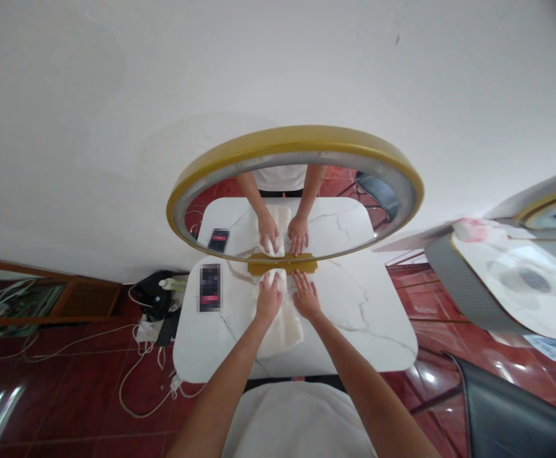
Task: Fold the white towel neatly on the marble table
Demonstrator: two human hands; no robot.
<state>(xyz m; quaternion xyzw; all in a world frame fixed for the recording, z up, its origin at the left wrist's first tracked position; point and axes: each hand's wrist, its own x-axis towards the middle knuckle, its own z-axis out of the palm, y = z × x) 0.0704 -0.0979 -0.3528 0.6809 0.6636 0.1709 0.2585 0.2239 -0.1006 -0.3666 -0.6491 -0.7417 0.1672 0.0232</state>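
Observation:
My left hand presses a bunched part of a white cloth against the tabletop, just in front of a gold mirror base. The rest of the cloth trails across the marble-patterned white table towards me. Palm down with fingers stretched out, my right hand lies beside the cloth, its fingertips at the base's front edge. Above the base stands an oval mirror with a gold rim, reflecting both hands and the cloth.
A dark, pixelated rectangular item lies on the table's left side. Cables and a black bag are on the red tiled floor at left. At right are a black chair and a second white table.

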